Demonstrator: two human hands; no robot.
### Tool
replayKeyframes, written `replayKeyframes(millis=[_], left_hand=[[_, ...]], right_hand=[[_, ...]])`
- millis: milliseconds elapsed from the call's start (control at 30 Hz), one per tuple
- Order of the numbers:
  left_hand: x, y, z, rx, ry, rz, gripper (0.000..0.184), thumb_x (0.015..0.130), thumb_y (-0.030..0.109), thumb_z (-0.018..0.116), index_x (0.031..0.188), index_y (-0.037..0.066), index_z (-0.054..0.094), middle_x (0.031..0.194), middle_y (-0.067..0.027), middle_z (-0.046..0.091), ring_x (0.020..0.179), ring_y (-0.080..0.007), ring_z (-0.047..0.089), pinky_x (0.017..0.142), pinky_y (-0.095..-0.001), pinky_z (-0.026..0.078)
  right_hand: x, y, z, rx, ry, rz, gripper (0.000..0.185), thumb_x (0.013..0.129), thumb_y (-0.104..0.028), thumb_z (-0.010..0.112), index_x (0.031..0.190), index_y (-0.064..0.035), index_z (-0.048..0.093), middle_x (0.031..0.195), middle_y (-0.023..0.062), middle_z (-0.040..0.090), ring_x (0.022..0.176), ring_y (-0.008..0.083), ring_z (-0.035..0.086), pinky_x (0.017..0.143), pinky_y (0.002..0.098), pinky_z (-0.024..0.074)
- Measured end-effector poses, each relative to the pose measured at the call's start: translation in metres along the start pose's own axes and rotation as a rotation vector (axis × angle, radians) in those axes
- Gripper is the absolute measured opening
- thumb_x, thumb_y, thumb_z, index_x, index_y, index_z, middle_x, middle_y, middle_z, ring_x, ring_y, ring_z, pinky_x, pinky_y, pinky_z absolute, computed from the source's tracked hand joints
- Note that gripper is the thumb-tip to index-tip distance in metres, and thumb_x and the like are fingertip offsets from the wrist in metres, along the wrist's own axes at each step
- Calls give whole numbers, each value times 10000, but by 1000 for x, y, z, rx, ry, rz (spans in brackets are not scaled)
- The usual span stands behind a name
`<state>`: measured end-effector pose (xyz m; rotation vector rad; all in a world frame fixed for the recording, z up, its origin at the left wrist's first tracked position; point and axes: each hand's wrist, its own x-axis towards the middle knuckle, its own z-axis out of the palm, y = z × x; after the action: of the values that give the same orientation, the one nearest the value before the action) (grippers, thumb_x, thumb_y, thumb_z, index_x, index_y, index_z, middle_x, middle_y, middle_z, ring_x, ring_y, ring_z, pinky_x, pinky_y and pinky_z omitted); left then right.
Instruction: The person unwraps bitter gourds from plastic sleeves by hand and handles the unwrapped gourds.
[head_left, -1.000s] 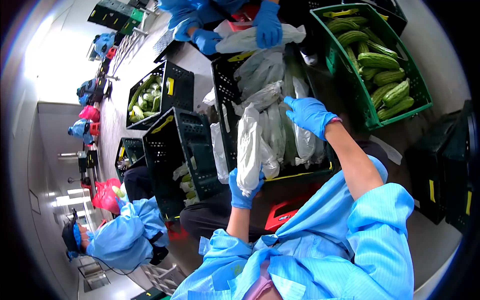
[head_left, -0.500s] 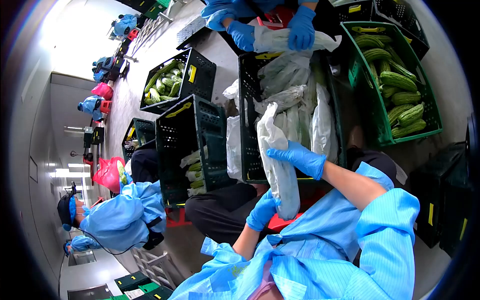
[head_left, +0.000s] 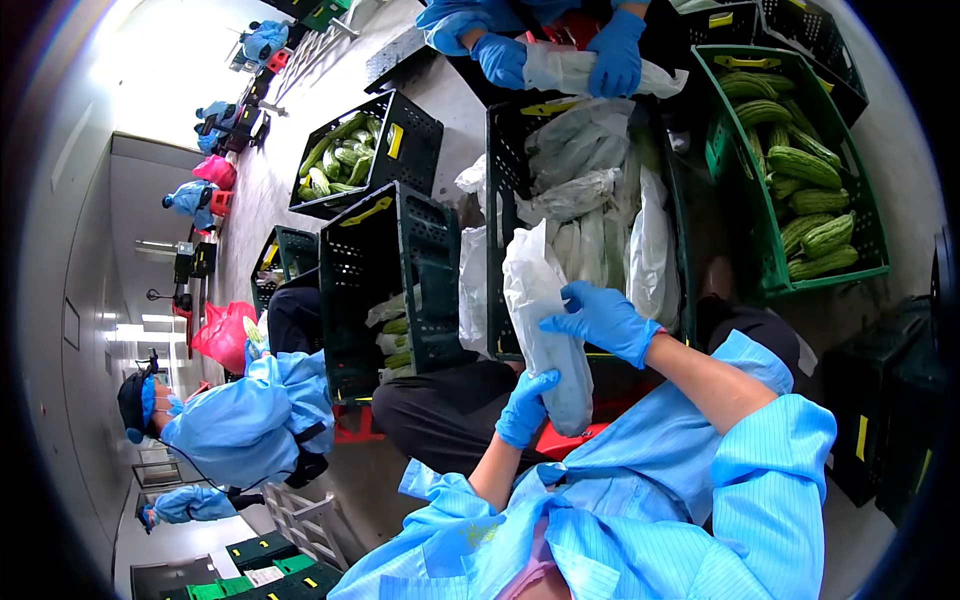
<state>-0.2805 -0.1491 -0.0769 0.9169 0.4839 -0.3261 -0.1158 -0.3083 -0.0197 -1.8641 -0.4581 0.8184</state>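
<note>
Closest in, the person's left hand (head_left: 525, 408), in a blue glove, wraps its fingers around the lower side of a white plastic-wrapped package (head_left: 545, 345), a narrow grip that bears it over the lap, above a red seat (head_left: 568, 441). The right hand (head_left: 612, 325) is half open, its fingers loosely spread at the package's other side; how firmly they press cannot be told. A second earlier this hand was apart from the package, above the crate; now both hands are at the package, which seems to make it easier to steady or adjust the wrap. Its contents show only as a pale green tint through the plastic. Just beyond stands a dark crate (head_left: 503, 180) with more wrapped packages (head_left: 582, 195) packed inside. To the left, another dark crate (head_left: 432, 270) holds bagged and bare green pieces; to the right, a green crate (head_left: 728, 215) carries ridged green vegetables (head_left: 806, 169), unwrapped. Across the packed crate, a co-worker's gloved hands (head_left: 614, 58) hold another wrapped piece (head_left: 560, 70). Further left, a co-worker (head_left: 235, 420) sits near a bright pink-red bag (head_left: 222, 335), and more people (head_left: 190, 203) in blue sit well apart in the background.
</note>
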Motion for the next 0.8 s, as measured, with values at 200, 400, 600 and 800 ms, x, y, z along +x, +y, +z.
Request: replayKeyframes(millis=[200,400,600,800], left_hand=[[3,-7,3,-65,70,-44,614,828,286,688,1333,10,473,1159,-133,620,1044,-269,623,932,-403,502],[4,-8,-13,-250,165,-97,662,838,332,680,1371,24,437,1230,-156,593,1092,-327,598,998,-471,458],[6,-9,-8,-88,97,-10,645,847,310,678,1375,29,434,1212,-143,595,1088,-295,603,978,-439,474],[4,-10,-9,-146,152,-25,583,851,297,681,1332,39,477,1161,-126,618,1036,-273,624,923,-408,505]], right_hand=[[12,32,6,61,23,13,384,868,-389,682,874,-5,679,774,151,692,740,267,684,713,365,531],[19,32,1,-18,5,2,560,847,-572,641,889,-14,677,791,176,686,758,326,676,710,404,516],[20,21,8,-93,-21,-90,504,848,-516,662,916,-18,673,807,184,681,775,342,671,738,409,519],[22,15,13,-99,-53,-223,383,861,-407,664,916,-29,685,848,184,690,778,348,668,729,412,516]])
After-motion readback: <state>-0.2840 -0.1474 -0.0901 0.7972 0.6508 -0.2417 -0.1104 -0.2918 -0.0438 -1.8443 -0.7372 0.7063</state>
